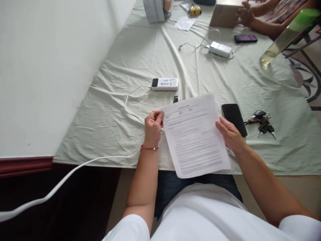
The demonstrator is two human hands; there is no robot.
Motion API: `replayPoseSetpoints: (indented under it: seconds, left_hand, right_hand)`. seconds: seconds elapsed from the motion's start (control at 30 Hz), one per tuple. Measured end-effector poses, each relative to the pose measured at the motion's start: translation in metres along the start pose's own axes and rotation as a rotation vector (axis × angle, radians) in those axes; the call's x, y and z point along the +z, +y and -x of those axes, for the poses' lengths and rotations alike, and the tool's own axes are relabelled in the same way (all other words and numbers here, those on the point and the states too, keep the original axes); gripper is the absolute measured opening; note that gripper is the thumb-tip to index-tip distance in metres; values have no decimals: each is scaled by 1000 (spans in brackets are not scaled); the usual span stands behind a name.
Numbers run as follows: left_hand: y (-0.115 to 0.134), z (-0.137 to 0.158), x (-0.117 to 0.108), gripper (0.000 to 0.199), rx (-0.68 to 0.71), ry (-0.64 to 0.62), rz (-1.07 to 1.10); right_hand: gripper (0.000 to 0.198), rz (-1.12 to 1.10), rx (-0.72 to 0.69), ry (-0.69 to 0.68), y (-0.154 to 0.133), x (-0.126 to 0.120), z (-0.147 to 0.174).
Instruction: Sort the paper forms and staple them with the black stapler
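We hold a printed sheet of paper [197, 135] between both hands, just above the near edge of the worktop [112, 110], which is draped in a pale creased cloth. Our left hand [152, 127] has its grip closed on the sheet's upper left corner — thumb and fingers pinched over the edge. Our right hand [229, 134] supports the right edge from beneath; the fingers are curled under the paper, so we cannot tell how firmly that grip closes.

The sheet's long axis runs from the far left corner down toward our lap, tilted slightly — its lower end overhangs the worktop edge. Both hands sit at its upper half, roughly level.

Just beyond the right hand lies a black phone [234, 118], with a bunch of keys [262, 123] beside it.
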State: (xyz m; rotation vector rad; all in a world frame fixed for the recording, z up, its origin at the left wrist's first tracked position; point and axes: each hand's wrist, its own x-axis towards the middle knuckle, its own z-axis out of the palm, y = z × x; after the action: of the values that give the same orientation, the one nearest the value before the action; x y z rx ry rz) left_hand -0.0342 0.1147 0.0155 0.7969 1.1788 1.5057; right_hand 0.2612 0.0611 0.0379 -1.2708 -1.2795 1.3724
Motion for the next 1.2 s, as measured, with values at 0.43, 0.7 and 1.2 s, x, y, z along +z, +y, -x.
replayPoseSetpoints:
  seconds: [0.43, 0.7, 1.2]
  left_hand:
    - [0, 4, 6, 49, -99, -67, 16]
    - [5, 20, 10, 51, -268, -216, -42]
    - [18, 31, 18, 48, -187, -282, -87]
  right_hand:
    - [53, -188, 35, -80, 32, 14, -31]
    - [53, -328, 91, -108, 26, 14, -29]
    - [35, -206, 1, 48, -13, 10, -15]
